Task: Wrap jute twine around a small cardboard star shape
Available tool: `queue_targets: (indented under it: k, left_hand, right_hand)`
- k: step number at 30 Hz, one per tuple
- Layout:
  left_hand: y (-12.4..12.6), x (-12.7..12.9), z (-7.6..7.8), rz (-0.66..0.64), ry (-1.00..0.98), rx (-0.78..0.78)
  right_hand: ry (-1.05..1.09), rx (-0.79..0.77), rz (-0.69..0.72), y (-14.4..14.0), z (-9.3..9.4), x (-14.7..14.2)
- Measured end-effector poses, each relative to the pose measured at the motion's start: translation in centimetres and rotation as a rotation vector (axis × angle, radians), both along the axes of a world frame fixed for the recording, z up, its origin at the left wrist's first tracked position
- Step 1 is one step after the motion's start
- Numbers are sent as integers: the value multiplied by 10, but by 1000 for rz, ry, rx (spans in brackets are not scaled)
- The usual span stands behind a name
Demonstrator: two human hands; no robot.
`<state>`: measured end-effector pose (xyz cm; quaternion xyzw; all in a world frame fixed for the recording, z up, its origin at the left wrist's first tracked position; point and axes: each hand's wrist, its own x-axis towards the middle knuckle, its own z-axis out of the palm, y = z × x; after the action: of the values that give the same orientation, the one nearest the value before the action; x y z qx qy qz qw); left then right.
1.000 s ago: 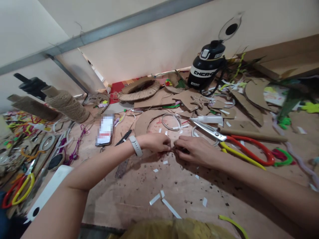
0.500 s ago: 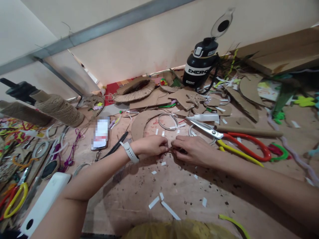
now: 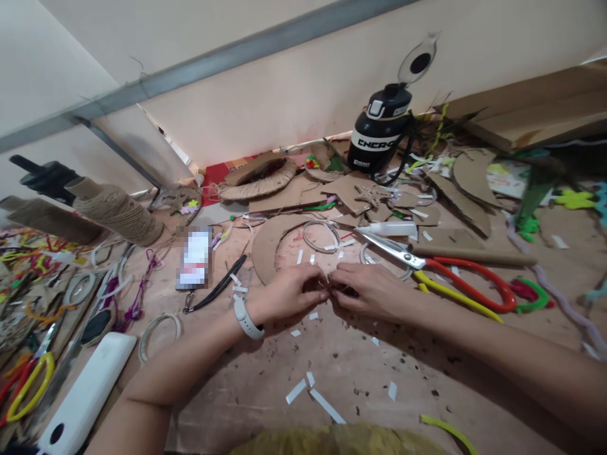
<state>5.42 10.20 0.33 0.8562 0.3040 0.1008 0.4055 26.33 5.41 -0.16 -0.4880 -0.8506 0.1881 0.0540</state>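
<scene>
The left hand [image 3: 293, 289] and the right hand [image 3: 364, 289] meet over the middle of the worktable [image 3: 246, 385], fingertips close together. Each hand's thumb and fingers are bent into a narrow curl; whether they grip anything is too small and hidden to tell. A pale smartwatch [image 3: 247, 317] circles the left wrist.

Just beyond the left hand lies a cardboard crescent [image 3: 266, 248], its near end hidden by the hand. To its right is a coiled wire ring [image 3: 337, 235], flat on the table. Scissors [image 3: 406, 256] with red and yellow handles lie open to the far right of the right hand, their tips near a translucent white tube [image 3: 392, 229].

White strips [image 3: 327, 406] are scattered on the near side. Farther left lies a phone [image 3: 195, 258]; a black sports bottle [image 3: 377, 142] stands upright at the far side.
</scene>
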Motion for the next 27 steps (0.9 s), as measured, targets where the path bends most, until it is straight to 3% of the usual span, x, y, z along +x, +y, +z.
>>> queue_targets:
  k: [10,18,27]
  left_hand:
    - [-4,1,-3,-2,-26,84]
    - [-7,1,0,-67,71,307]
    - [-6,2,-1,-44,46,294]
  right_hand:
    - [156,-143,20,5,4,12]
    - [169,-164,-81,3,9,9]
    - [235,-169,-224,-9,2,5]
